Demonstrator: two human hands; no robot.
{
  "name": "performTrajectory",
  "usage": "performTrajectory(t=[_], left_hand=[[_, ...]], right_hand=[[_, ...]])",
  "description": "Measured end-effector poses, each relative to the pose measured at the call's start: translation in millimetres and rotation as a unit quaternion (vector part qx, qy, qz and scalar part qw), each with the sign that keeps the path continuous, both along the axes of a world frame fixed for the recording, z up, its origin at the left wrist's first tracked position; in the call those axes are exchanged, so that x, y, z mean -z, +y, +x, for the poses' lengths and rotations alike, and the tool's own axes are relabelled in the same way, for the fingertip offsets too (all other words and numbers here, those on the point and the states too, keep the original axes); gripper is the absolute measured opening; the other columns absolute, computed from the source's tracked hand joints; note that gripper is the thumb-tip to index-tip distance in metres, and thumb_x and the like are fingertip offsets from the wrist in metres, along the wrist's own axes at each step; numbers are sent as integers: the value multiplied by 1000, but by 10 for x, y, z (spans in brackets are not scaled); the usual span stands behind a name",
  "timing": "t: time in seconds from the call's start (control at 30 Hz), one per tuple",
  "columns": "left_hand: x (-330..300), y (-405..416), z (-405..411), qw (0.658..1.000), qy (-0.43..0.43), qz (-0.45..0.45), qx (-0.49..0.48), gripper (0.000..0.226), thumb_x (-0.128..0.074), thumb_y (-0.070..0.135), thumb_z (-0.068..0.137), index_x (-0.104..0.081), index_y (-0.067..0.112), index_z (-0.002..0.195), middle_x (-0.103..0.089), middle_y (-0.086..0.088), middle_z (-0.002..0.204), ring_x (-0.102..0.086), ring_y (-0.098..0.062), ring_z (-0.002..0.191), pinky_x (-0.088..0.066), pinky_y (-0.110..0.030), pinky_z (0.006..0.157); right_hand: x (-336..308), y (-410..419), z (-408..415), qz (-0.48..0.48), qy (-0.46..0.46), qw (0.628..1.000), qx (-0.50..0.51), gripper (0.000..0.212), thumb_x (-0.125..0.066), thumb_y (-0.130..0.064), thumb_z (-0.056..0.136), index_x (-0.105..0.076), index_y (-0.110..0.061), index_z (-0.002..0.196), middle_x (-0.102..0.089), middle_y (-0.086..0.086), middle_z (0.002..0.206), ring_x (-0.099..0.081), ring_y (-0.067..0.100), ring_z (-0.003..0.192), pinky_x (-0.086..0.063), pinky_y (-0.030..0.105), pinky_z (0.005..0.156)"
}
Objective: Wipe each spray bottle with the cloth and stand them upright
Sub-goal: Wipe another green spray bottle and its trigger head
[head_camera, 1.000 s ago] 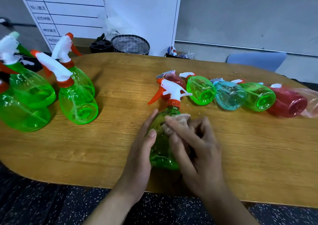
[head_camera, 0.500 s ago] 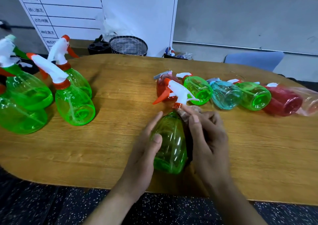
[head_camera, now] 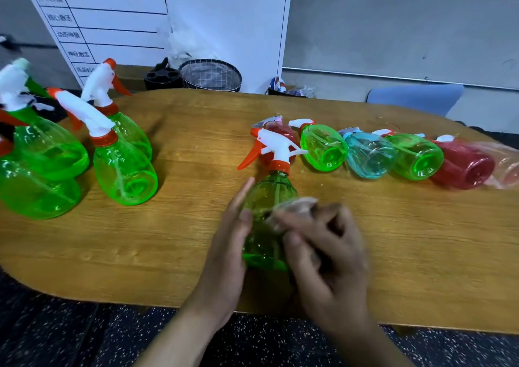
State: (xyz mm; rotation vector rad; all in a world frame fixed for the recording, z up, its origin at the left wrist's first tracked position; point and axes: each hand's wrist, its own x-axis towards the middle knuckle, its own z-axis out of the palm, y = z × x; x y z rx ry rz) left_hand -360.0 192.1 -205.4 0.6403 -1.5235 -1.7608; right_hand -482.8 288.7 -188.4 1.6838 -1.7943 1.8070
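Hands, head view: left hand [head_camera: 229,243] laid against the left flank of a green spray bottle [head_camera: 266,220], fingers straight, thumb on the plastic, steadying it. Right hand [head_camera: 323,254], motion-blurred, fingers curled round a pale cloth [head_camera: 297,206] bunched against the bottle's right shoulder.

Green spray bottle: upright near the front edge of the wooden table [head_camera: 393,254], between the two hands; white trigger head [head_camera: 273,144] with orange collar and orange lever pointing left.

Upright group, far left of table: green spray bottle with white and orange head [head_camera: 125,175] nearest the middle; a second like it [head_camera: 132,133] just behind; two or more large green bottles [head_camera: 45,164] at the frame edge, partly cut off.

Lying row, behind and right of the held bottle, bases toward the camera, each touching or nearly touching its neighbour: red bottle [head_camera: 280,136], green bottle [head_camera: 323,147], light blue bottle [head_camera: 368,156], green bottle [head_camera: 415,159], red bottle [head_camera: 463,167], and a pale pink bottle [head_camera: 505,167] cut off at the right edge.

Beyond the table: wire mesh basket [head_camera: 210,76], black holder [head_camera: 163,77], white board with a printed grid [head_camera: 112,15], blue chair back [head_camera: 415,100].
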Motion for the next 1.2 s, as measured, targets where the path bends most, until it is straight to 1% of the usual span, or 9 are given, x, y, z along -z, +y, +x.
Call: performTrajectory(t=[0.13,0.27,0.4,0.5,0.63,0.83,1.0,1.1,1.2], left_hand=[[71,15,-25,998,-34,-52,7,56,-53,63,95,-50,57,150,-50,22,160,-44,-6,152,-37,-51,125],[72,16,-22,998,-32,-54,0,53,-53,59,98,-50,54,151,-48,30,159,-40,6,150,-35,-40,126],[12,-14,-10,1000,-14,-17,-12,54,-52,68,98,-49,57,151,-53,9,161,-49,-19,150,-37,-54,124],[-53,-8,11,998,38,50,1,48,-49,50,102,-53,49,150,-66,1,148,-64,-25,136,-49,-48,113],[-74,5,1,997,40,69,7,53,-50,53,100,-51,45,152,-67,-1,147,-65,-26,135,-53,-50,111],[41,10,-31,1000,-5,9,27,73,-64,80,87,-50,52,152,-52,8,161,-49,-19,150,-41,-60,120],[18,-16,-17,1000,14,25,-1,50,-53,61,100,-53,54,149,-61,3,154,-58,-24,143,-42,-57,119],[-43,-20,12,995,47,90,13,48,-49,48,99,-56,48,146,-72,2,140,-69,-24,129,-59,-39,103],[-57,-8,34,994,52,99,13,50,-55,55,97,-57,48,147,-67,2,147,-66,-24,134,-59,-33,102]], right_hand=[[-36,-170,-124,40,-99,992,72,29,-59,-29,103,-74,-32,128,-54,4,97,-57,13,90,-47,22,82],[25,-156,-95,63,-37,996,45,31,-58,-29,103,-71,-28,131,-49,2,93,-51,6,84,-39,11,75],[97,3,9,54,77,995,-22,30,-66,-26,98,-76,-22,126,-47,2,92,-49,7,88,-42,15,70],[127,49,95,54,120,990,-58,26,-71,-24,95,-81,-21,119,-44,0,92,-50,8,81,-46,21,64],[-36,18,68,11,36,999,-14,22,-68,-18,93,-81,-13,111,-52,3,91,-55,8,84,-44,16,72],[-102,-202,-69,59,-108,990,67,28,-63,-24,102,-76,-30,126,-55,6,99,-57,10,93,-48,22,83],[30,-38,89,57,29,998,0,27,-65,-27,100,-78,-23,123,-45,1,94,-52,11,84,-46,23,68],[139,35,174,60,120,990,-33,27,-69,-28,96,-80,-24,121,-40,-3,94,-52,12,78,-49,28,61],[128,35,170,45,153,986,-36,26,-73,-22,93,-82,-22,117,-42,-1,92,-50,10,75,-48,26,60]])
